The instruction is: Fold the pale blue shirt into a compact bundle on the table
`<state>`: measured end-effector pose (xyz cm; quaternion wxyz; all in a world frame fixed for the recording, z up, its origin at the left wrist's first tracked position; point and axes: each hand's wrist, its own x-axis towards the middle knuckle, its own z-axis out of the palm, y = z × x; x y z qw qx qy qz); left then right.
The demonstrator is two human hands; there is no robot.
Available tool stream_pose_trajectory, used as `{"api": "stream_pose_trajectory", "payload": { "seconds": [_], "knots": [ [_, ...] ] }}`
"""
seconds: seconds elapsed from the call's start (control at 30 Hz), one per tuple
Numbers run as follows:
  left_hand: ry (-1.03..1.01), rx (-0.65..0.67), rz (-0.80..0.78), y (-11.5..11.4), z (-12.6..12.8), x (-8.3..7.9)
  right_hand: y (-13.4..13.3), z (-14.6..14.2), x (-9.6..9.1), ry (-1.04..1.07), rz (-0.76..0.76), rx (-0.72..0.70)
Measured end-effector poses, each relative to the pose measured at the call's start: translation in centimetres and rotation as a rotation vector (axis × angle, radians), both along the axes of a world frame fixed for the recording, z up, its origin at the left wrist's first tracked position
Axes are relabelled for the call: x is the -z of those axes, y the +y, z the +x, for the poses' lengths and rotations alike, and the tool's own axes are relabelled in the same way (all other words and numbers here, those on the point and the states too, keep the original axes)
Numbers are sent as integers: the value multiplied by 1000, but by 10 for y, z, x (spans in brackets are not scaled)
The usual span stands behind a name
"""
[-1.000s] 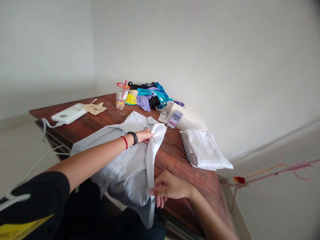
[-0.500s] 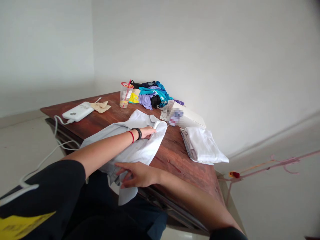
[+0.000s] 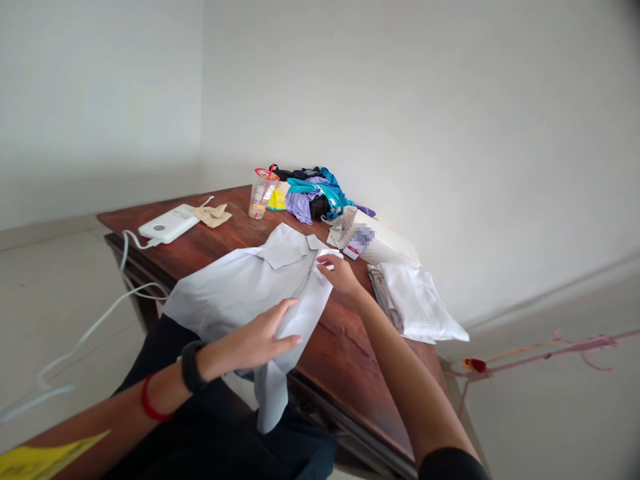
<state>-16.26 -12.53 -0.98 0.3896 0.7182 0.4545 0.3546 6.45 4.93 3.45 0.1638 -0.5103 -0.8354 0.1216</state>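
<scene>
A white collared shirt [image 3: 235, 280] lies spread on the wooden table, its collar at the far side and part of it hanging over the near edge. My right hand [image 3: 339, 272] is at the shirt's far right edge below the collar, fingers pinched on the fabric. Over the lower front of the shirt is my left hand [image 3: 263, 335], thumb and fingers apart, with nothing held. On the left wrist are a black band [image 3: 193, 367] and a red string bracelet [image 3: 151, 399].
Folded white clothing [image 3: 417, 300] lies on the table [image 3: 345, 353] at right, near a white box [image 3: 393, 243]. Behind are a plastic cup [image 3: 261, 193] and a heap of clothes [image 3: 320, 190]. At left sit a white power bank [image 3: 170, 224] with a cable and a crumpled napkin [image 3: 214, 215].
My left hand has drawn back from the shirt's collar side to its lower front. My right hand has moved from the near hem up to the far right edge and gripped it.
</scene>
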Motion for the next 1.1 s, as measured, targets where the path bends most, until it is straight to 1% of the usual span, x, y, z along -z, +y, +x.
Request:
{"api": "stream_pose_trajectory", "payload": {
  "seconds": [0.07, 0.1, 0.17, 0.2, 0.3, 0.37, 0.43, 0.53, 0.63, 0.73, 0.83, 0.93, 1.0, 1.1],
  "knots": [
    [130, -58, 130, -17, 7, 9, 32, 2, 6, -68, 37, 40],
    [203, -90, 170, -24, 10, 14, 45, 3, 8, -90, 44, 63],
    [326, -150, 224, -32, 14, 22, 68, 6, 10, -120, 30, 102],
    [363, -158, 232, -35, 14, 26, 77, 8, 11, -134, 15, 117],
    [369, -118, 218, -34, 9, 31, 99, 12, 14, -168, -34, 166],
    [338, -59, 193, -30, 4, 31, 108, 15, 18, -187, -55, 199],
    [316, -1, 150, -27, -2, 27, 115, 18, 23, -203, -68, 214],
    [278, 48, 61, -28, -11, 20, 121, 24, 27, -204, -74, 206],
    [210, 73, -34, -35, -19, 16, 123, 30, 30, -181, -56, 182],
    [141, 69, -99, -39, -27, 16, 120, 31, 31, -156, -14, 132],
    [72, 81, -119, -38, -33, 15, 116, 27, 29, -152, -2, 20],
    [11, 99, -100, -35, -38, 13, 115, 20, 26, -167, -16, -70],
    [-11, 111, -95, -34, -40, 12, 117, 19, 24, -173, -18, -89],
    [-21, 116, -103, -34, -43, 11, 119, 20, 24, -171, -18, -76]
  ]
}}
